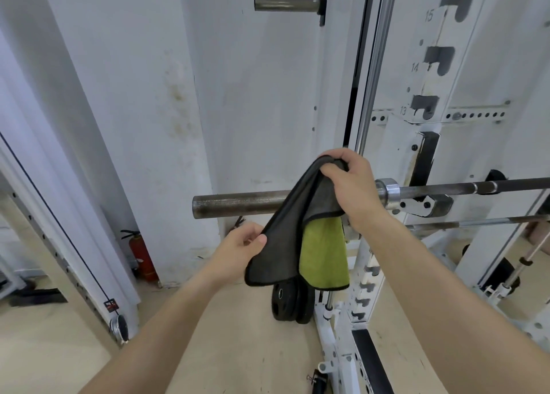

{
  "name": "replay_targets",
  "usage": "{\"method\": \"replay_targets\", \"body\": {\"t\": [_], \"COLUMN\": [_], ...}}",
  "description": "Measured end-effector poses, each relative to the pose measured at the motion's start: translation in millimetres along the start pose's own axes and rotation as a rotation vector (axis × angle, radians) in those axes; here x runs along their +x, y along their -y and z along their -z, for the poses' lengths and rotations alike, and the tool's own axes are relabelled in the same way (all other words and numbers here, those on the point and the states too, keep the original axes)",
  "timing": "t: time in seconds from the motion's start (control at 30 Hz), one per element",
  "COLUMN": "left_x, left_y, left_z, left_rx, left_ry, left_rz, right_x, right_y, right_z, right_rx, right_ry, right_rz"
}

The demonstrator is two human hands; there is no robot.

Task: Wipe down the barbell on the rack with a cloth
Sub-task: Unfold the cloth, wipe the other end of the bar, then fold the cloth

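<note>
I see the bar [238,203] lying level on the rack [428,204], its bare sleeve end pointing toward 9 o'clock. My right hand [351,185] pinches the top of the cloth [297,230] just above the sleeve, so the cloth drapes down in front of it, grey side out, green showing below. My left hand [241,246], at 7 o'clock from the right, pinches the grey lower edge between thumb and fingers.

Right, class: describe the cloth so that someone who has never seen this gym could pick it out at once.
Start at the white rack and follow the barbell resting on it out to its bare left sleeve. The cloth hangs in front of that sleeve, pinched at the top by the right hand and at a lower edge by the left hand. It is dark grey on one face and lime green on the other, unlike anything nearby.
</note>
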State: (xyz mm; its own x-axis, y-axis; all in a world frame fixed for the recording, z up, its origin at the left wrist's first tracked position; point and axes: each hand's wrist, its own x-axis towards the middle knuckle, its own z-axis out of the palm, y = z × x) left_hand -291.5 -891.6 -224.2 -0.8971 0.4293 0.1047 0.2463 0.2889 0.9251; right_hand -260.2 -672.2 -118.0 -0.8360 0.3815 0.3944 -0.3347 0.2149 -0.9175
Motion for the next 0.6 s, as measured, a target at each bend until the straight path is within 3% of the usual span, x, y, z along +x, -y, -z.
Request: {"method": "replay_targets", "body": {"t": [0.1,0.27,0.4,0.5,0.6], "left_x": [-3.8,-5.5,-8.9,-8.1,-5.9], "left_y": [0.6,1.8,-13.0,-33.9,-57.7], "left_z": [3.3,20.8,35.7,40.0,36.2], "left_rx": [-0.020,0.190,-0.088,-0.369,-0.417], "left_ry": [-0.086,-0.310,-0.339,-0.328,-0.301], "left_rz": [0.054,0.081,0.166,0.203,0.171], "right_x": [0.1,5.1,9.5,12.6,14.4], "right_y": [-6.4,-11.9,-11.2,-8.0,-2.0], "right_z": [2.4,7.4,8.2,11.7,12.3], "right_rx": [0.002,0.016,-0.088,-0.298,-0.463], "right_ry": [-0.004,-0.026,0.027,0.204,0.361], "right_rz": [-0.043,-0.123,-0.163,-0.256,-0.341]}}
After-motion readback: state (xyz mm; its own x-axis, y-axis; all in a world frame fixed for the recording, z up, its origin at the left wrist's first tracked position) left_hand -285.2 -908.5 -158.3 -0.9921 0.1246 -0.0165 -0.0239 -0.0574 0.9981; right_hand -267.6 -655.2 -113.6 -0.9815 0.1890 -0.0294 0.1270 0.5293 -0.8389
